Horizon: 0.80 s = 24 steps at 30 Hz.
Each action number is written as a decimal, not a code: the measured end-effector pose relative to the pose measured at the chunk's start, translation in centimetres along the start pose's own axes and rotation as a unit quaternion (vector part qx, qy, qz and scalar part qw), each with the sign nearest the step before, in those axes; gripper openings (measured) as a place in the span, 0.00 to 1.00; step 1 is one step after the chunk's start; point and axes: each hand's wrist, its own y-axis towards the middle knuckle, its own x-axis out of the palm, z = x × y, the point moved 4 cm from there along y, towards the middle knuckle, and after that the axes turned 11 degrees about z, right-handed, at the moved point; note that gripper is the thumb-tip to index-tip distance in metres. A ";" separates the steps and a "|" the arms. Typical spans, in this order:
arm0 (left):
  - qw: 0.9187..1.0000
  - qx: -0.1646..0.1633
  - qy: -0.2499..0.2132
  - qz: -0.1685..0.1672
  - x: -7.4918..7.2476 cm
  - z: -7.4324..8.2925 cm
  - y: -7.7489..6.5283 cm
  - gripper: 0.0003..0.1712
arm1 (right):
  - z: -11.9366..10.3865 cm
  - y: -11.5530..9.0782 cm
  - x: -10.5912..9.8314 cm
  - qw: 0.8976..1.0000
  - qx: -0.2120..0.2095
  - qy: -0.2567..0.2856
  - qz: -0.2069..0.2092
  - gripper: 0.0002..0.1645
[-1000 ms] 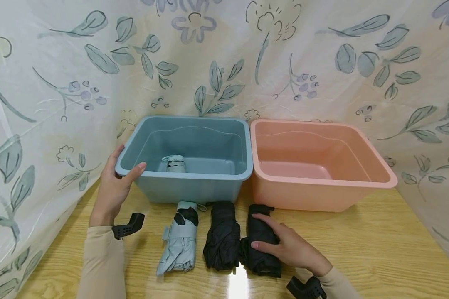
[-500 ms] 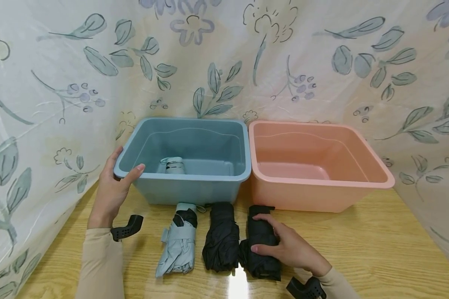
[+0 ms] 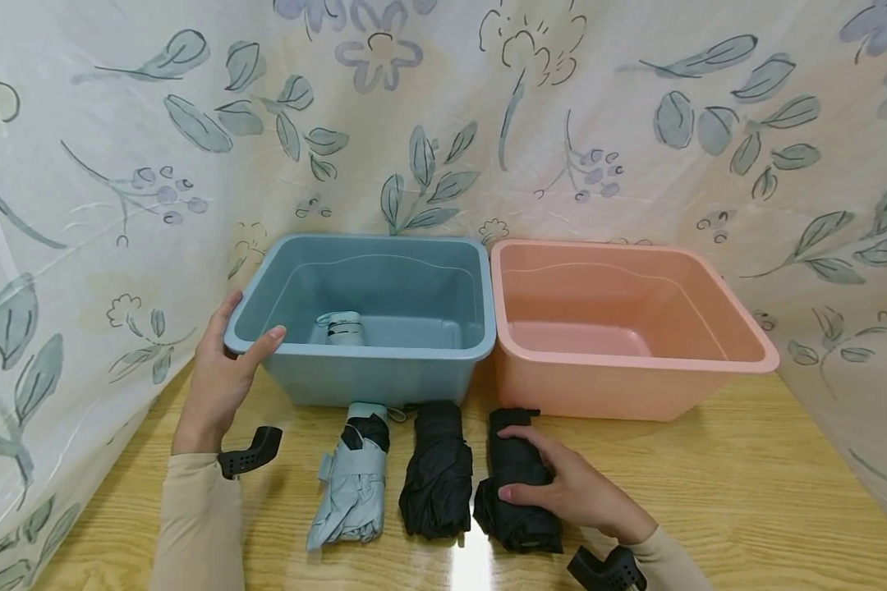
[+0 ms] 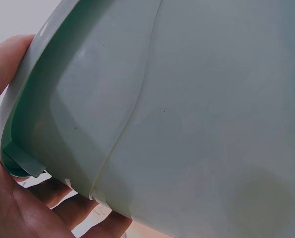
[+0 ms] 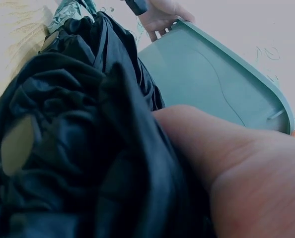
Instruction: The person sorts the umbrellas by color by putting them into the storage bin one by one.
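Note:
My left hand (image 3: pixel 220 377) grips the left front corner of a blue plastic bin (image 3: pixel 369 377), thumb over the rim and fingers along the outside wall. In the left wrist view the bin's wall (image 4: pixel 187 99) fills most of the frame. My right hand (image 3: pixel 580 484) holds a folded black umbrella (image 3: pixel 516 460) lying on the table, thumb on its near part and a finger across its upper part. Left of it lie a second folded black umbrella (image 3: pixel 438 476) and a light blue folded umbrella (image 3: pixel 351 484). The right wrist view shows the held umbrella's dark crumpled cloth (image 5: pixel 73 129) up close.
A pink bin (image 3: pixel 613 390) stands against the blue bin's right side. Inside the blue bin sits a light blue folded umbrella (image 3: pixel 346 330), partly hidden by the front wall. A floral sheet (image 3: pixel 443 107) hangs behind the wooden table (image 3: pixel 746 484).
The black umbrella under my right hand has shifted and turned a little, its loose cloth now spread differently near the bottom. My left hand stays on the bin; the head view has drifted slightly.

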 end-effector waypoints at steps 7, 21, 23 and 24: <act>1.000 -0.002 -0.002 0.002 0.1 0.0 -0.1 0.52 | -0.3 0.0 -0.4 1.000 0.000 -0.006 -0.004 0.38; 1.000 -0.005 0.002 0.006 0.3 0.2 -0.2 0.52 | -1.0 -0.3 0.2 0.996 -0.015 -0.087 -0.008 0.43; 1.000 -0.007 0.002 0.008 0.3 0.1 -0.2 0.52 | -1.1 -0.3 0.3 0.995 -0.013 -0.100 -0.017 0.43; 1.000 -0.008 0.002 0.009 0.3 0.1 -0.2 0.52 | -1.1 -0.3 0.3 0.994 -0.013 -0.105 -0.021 0.43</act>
